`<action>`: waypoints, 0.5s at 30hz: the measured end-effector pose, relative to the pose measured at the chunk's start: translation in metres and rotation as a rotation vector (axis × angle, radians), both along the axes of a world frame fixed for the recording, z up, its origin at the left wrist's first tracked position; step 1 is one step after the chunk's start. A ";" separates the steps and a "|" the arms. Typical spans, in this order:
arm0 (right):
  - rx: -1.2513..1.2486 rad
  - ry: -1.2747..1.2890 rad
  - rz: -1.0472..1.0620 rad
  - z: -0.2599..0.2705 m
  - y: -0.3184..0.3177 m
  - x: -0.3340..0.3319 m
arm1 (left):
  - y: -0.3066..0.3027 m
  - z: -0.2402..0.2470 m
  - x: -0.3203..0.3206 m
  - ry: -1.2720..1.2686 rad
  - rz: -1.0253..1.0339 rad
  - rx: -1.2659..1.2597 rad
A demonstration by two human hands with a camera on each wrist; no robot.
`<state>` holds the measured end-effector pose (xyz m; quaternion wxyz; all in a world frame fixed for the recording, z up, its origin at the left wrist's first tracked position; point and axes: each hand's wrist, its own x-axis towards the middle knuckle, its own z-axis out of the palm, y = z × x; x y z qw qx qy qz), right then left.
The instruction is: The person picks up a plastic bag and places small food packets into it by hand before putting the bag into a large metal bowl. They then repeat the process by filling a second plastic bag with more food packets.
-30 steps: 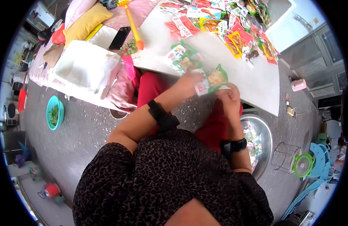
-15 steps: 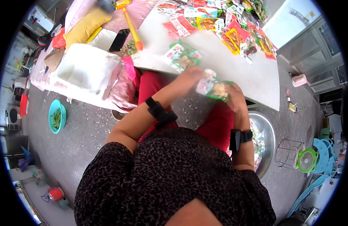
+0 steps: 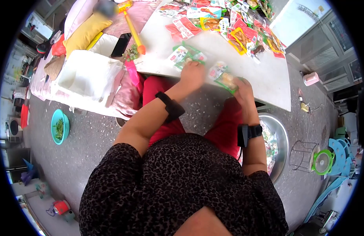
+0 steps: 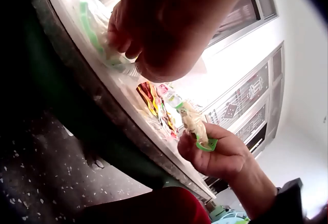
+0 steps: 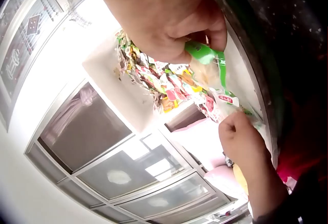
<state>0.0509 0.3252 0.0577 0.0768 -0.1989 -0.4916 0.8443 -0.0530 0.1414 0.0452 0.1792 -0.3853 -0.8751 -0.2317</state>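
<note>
My right hand [image 3: 243,92] pinches a clear, green-edged food packet [image 3: 226,80] by its lower right end, over the table's near edge. Pale pieces show inside it, and its white label end points away from me. In the right wrist view, thumb and fingers close on the green strip [image 5: 202,53]. To the left, my left hand [image 3: 193,74] has its fingers curled at the near edge of other green-edged packets [image 3: 181,56] lying overlapped on the table. Seen from the left wrist, those fingertips [image 4: 117,40] grip the edge of a packet [image 4: 92,31]; the thumb is hidden.
A heap of colourful food packets [image 3: 245,29] covers the table's far side. Below right stands a metal basin [image 3: 283,145] with more packets. A white foam box [image 3: 85,72], phone [image 3: 121,45] and yellow toy hammer [image 3: 134,33] lie left of the white table [image 3: 268,80].
My left hand has left the held packet and moved left to the packets on the table. My right hand keeps its packet, which has turned so its label end points farther away.
</note>
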 end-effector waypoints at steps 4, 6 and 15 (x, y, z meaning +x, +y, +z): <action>0.193 -0.186 0.102 0.026 -0.008 -0.005 | -0.003 0.013 0.011 -0.059 -0.040 0.200; 0.150 -0.161 0.141 0.027 -0.011 -0.010 | -0.004 0.025 0.019 -0.052 -0.063 0.181; 0.104 0.067 0.144 -0.002 -0.036 -0.034 | 0.001 0.023 0.035 0.076 -0.153 0.211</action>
